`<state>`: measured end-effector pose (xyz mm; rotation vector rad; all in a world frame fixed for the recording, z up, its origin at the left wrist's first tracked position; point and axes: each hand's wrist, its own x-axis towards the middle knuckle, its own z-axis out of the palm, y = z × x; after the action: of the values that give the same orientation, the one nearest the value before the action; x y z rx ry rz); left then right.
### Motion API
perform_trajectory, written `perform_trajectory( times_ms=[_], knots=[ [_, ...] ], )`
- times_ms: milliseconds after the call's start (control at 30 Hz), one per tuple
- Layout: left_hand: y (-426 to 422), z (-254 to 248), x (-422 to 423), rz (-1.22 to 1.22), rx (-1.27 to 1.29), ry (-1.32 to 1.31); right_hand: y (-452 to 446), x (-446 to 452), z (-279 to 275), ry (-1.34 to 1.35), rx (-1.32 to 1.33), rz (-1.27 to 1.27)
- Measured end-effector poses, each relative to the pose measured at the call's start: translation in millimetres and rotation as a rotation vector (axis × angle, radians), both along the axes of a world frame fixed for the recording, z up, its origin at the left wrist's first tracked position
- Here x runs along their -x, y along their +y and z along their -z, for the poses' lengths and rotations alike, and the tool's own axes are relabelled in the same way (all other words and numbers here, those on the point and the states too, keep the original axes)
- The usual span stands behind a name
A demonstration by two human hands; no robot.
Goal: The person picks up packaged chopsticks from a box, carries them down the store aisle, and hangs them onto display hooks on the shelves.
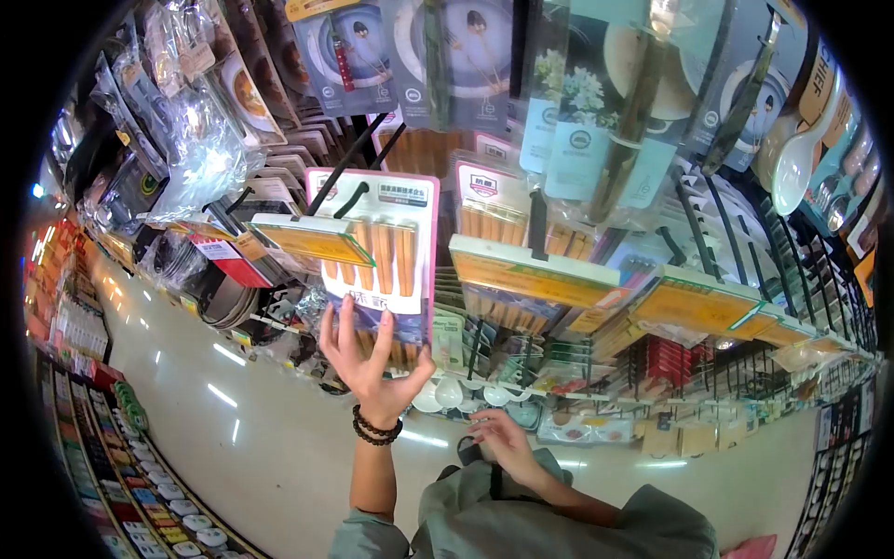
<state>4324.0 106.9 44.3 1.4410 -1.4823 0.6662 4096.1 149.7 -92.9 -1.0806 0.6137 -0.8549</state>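
My left hand [372,363], with a dark beaded bracelet on the wrist, is raised to a chopstick pack [407,256] hanging on a black hook. Its fingers are spread over the pack's lower front, and the thumb is at the lower right edge. A yellow price tag [312,242] covers part of the pack. To the right hangs another chopstick pack [482,191], behind a wider price tag [531,272]. Lower down, near my body, my right hand [503,440] has loosely curled, parted fingers and holds nothing.
Carded cutlery [456,61] hangs above, and a white spoon [794,172] is at the upper right. Several black hooks and price tags jut out on the right. Another shelf [140,475] stands across the shiny floor [279,456] at the lower left.
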Motion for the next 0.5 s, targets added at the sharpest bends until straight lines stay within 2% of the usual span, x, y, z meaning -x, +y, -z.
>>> perform_trajectory(
  times_ms=[400,500],
  knots=[
    [-143,9,6,0.006,-0.006,0.158,10,5,1,0.152,-0.012,-0.024],
    [-161,27,2,-0.055,0.010,0.003,17,17,1,0.085,-0.056,0.028]
  ],
)
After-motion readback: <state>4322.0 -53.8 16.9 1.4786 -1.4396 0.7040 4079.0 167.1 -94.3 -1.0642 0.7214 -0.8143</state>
